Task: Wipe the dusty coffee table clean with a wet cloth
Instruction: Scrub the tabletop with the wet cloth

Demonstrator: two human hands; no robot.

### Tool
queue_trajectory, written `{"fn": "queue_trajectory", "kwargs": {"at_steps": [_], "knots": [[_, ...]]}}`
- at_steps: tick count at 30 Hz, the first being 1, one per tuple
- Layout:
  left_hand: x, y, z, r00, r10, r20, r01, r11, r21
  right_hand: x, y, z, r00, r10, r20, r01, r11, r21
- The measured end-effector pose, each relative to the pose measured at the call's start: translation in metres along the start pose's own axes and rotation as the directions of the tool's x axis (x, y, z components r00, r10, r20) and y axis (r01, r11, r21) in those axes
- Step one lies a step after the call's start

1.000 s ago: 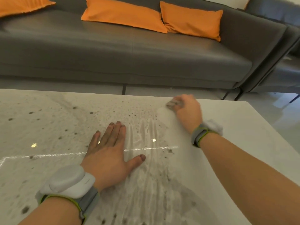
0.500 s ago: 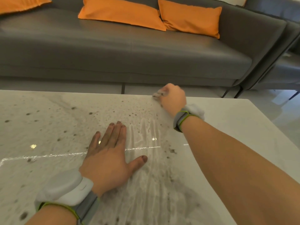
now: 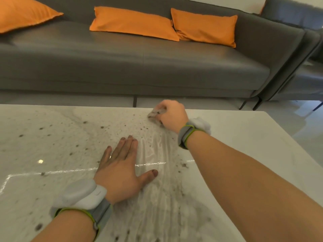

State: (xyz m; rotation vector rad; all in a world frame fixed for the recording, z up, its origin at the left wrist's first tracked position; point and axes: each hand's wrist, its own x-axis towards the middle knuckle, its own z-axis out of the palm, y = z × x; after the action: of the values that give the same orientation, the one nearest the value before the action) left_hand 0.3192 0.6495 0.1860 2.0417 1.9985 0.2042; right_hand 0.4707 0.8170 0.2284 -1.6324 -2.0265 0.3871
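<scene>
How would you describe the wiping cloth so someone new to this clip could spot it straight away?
Start at the pale coffee table in front of the grey sofa, then follow its far edge to the right hand. The cloth is the small greyish wad bunched in that fist, pressed against the tabletop. Unlike the flat, bare left hand, this hand grips something.

The right hand point(image 3: 172, 113), gripping the cloth point(image 3: 156, 114), has moved away from the person and to the left, now reaching the far edge of the desk point(image 3: 244, 130).
</scene>
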Motion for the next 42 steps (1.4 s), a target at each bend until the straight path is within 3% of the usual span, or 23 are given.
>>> {"fn": "queue_trajectory", "kwargs": {"at_steps": [6, 12, 20, 26, 30, 35, 37, 39, 42], "knots": [[-0.042, -0.006, -0.001, 0.996, 0.003, 0.089, 0.001, 0.999, -0.040, -0.103, 0.026, -0.063, 0.980, 0.181, -0.077, -0.143, 0.926, 0.349], [-0.136, 0.000, -0.002, 0.987, -0.011, 0.160, 0.018, 0.999, -0.046, -0.243, 0.045, -0.118, 0.943, 0.334, 0.003, -0.309, 0.870, 0.383], [-0.248, 0.004, 0.005, 0.982, -0.020, 0.190, 0.018, 1.000, 0.010, -0.368, 0.018, -0.126, 0.934, 0.356, 0.035, -0.337, 0.843, 0.420], [-0.321, 0.012, 0.012, 0.984, -0.036, 0.175, 0.031, 0.999, 0.030, -0.440, 0.016, -0.136, 0.942, 0.334, 0.035, -0.324, 0.874, 0.362], [-0.341, 0.006, 0.003, 0.981, -0.022, 0.191, 0.011, 0.998, 0.061, -0.457, 0.021, -0.147, 0.950, 0.310, -0.034, -0.295, 0.929, 0.225], [-0.359, -0.016, -0.002, 0.986, -0.029, 0.165, 0.019, 0.998, 0.061, -0.472, 0.018, -0.139, 0.913, 0.398, -0.090, -0.393, 0.917, 0.070], [-0.364, -0.016, 0.004, 0.994, -0.027, 0.103, 0.022, 0.999, 0.045, -0.481, 0.006, -0.129, 0.935, 0.340, -0.101, -0.341, 0.940, 0.010], [-0.365, -0.013, 0.012, 0.999, -0.027, 0.038, 0.026, 0.999, 0.029, -0.493, -0.013, -0.113, 0.979, 0.194, -0.069, -0.196, 0.980, -0.035], [-0.365, -0.012, 0.017, 0.999, -0.033, -0.014, 0.033, 0.999, 0.013, -0.507, -0.044, -0.092, 0.998, 0.054, 0.036, -0.056, 0.997, 0.051]]}}
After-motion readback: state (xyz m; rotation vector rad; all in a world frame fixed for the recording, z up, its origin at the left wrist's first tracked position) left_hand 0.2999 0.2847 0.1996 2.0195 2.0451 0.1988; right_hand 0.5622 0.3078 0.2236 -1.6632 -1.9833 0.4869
